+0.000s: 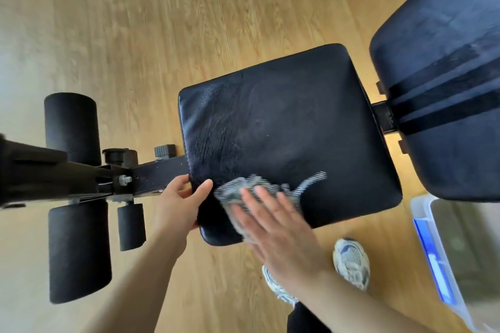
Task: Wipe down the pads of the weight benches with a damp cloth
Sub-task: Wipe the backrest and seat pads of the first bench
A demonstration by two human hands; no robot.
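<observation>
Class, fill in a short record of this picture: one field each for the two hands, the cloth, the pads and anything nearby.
left hand: grips the near-left corner of the seat pad
right hand: flat, presses the cloth on the seat pad
cloth: striped, blurred, near the seat pad's front edge
back pad: right of the seat pad, no hand on it
nearby: foam rollers, bin, shoes, floor

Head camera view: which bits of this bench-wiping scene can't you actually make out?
All in the head view:
The cloth is smeared by motion and half under the right hand; its pattern and full shape are unclear.
The back pad is cut off by the top and right edges.
The plastic bin is cut by the right edge; its contents are blurred.
The left hand has some fingers hidden round the seat pad edge.
</observation>
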